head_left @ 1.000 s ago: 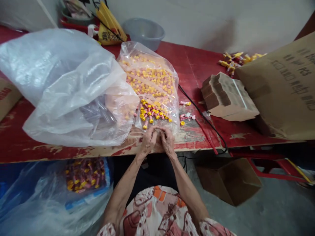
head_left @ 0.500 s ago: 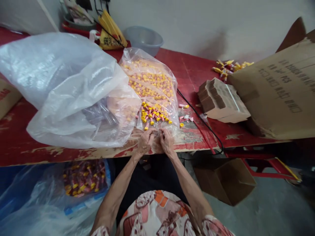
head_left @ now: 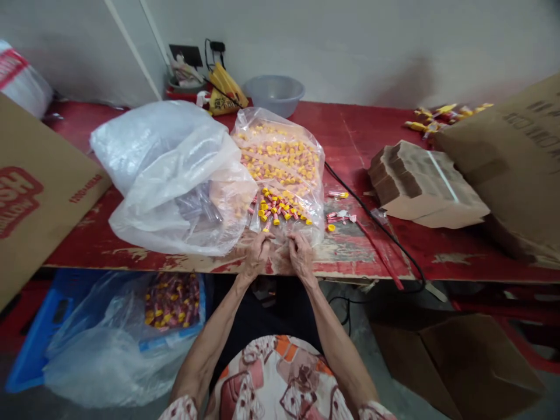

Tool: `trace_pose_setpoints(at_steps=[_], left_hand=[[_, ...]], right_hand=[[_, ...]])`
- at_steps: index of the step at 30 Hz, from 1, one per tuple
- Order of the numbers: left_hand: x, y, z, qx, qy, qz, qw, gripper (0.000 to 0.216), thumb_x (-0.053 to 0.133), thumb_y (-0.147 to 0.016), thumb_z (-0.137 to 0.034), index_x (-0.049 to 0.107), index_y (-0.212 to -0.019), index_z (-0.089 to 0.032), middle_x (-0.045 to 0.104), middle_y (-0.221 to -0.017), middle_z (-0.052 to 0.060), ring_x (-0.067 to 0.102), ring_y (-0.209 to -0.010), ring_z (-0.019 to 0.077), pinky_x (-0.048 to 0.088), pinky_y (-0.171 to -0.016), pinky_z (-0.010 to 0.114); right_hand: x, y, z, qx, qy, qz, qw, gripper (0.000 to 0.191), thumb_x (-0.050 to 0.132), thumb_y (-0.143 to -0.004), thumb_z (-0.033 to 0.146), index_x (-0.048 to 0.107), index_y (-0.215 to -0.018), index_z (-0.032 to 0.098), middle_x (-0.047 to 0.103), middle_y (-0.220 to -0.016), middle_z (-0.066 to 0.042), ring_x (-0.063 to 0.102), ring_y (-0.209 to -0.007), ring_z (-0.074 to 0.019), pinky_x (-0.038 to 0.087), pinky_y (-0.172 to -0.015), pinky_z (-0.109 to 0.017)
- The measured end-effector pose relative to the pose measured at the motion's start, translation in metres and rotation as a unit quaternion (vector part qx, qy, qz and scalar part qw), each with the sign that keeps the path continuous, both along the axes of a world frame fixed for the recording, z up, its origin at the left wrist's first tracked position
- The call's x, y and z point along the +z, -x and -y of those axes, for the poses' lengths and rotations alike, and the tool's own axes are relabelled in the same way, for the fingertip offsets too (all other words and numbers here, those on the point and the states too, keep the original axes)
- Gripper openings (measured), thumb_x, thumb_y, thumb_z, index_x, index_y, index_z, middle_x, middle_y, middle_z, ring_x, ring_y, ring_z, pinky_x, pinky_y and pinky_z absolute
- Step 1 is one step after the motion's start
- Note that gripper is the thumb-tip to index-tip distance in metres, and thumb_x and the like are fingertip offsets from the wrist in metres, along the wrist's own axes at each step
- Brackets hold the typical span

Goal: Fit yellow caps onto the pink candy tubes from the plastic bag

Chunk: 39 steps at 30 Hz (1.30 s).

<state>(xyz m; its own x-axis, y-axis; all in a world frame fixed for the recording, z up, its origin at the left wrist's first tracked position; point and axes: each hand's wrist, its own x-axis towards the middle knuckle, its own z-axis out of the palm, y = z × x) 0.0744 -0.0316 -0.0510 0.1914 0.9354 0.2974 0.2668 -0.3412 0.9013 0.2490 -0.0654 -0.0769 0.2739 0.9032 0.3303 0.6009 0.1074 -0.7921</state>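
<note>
Left hand [head_left: 257, 255] and right hand [head_left: 301, 255] pinch clear bag [head_left: 284, 157] (yellow-capped pieces inside).

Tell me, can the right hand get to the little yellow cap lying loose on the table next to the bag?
Probably yes. The right hand rests at the table's front edge, and the loose yellow cap lies a little ahead of it, to its right, outside the clear bag. Only bare tabletop shows between them.

Your arms are bare from the hands to well above the elbows, with no watch, ring or glove showing on your left hand [head_left: 258, 255] or right hand [head_left: 301, 255]. You wear a short-sleeved top [head_left: 280, 382] in a white, pink, dark red and orange patchy print, over dark trousers [head_left: 262, 312].
</note>
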Motion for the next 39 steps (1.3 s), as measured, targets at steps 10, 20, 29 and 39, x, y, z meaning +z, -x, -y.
trace_pose_setpoints(at_steps=[10, 20, 29, 39], left_hand=[[0.005, -0.009, 0.008, 0.01, -0.001, -0.018, 1.0, 0.021, 0.046, -0.094, -0.024, 0.067, -0.096, -0.021, 0.063, -0.077, 0.0, 0.059, -0.071, 0.0163, 0.05, -0.073, 0.028], [-0.001, -0.003, 0.004, 0.054, -0.011, -0.01, 0.998, 0.022, 0.046, -0.092, -0.021, 0.067, -0.098, -0.02, 0.062, -0.075, 0.0, 0.057, -0.067, 0.0164, 0.05, -0.072, 0.029], [-0.008, -0.002, 0.005, 0.086, 0.071, 0.153, 0.982, 0.018, 0.053, -0.093, -0.034, 0.064, -0.097, -0.02, 0.062, -0.072, -0.002, 0.056, -0.058, 0.0113, 0.047, -0.059, 0.023], [-0.01, -0.006, 0.005, 0.158, 0.051, 0.173, 0.971, 0.018, 0.049, -0.096, -0.029, 0.065, -0.095, -0.02, 0.065, -0.074, 0.0, 0.062, -0.067, 0.0143, 0.055, -0.067, 0.027]], right_hand=[[-0.003, 0.0, -0.002, 0.01, -0.02, -0.049, 0.999, 0.031, 0.045, -0.098, 0.029, 0.074, -0.105, 0.021, 0.075, -0.102, -0.009, 0.069, -0.097, -0.0236, 0.056, -0.092, -0.038], [-0.005, -0.001, -0.001, 0.011, -0.032, -0.047, 0.998, 0.03, 0.045, -0.098, 0.029, 0.074, -0.104, 0.021, 0.076, -0.101, -0.009, 0.07, -0.096, -0.0232, 0.056, -0.091, -0.037], [0.006, 0.008, -0.016, 0.014, -0.009, 0.0, 1.0, 0.042, 0.039, -0.105, 0.044, 0.07, -0.122, 0.02, 0.076, -0.119, -0.015, 0.07, -0.11, -0.0275, 0.054, -0.1, -0.045], [0.02, 0.05, -0.067, 0.066, 0.06, 0.037, 0.995, 0.038, 0.057, -0.096, 0.045, 0.068, -0.124, 0.021, 0.075, -0.091, -0.01, 0.068, -0.084, -0.0254, 0.051, -0.077, -0.034]])
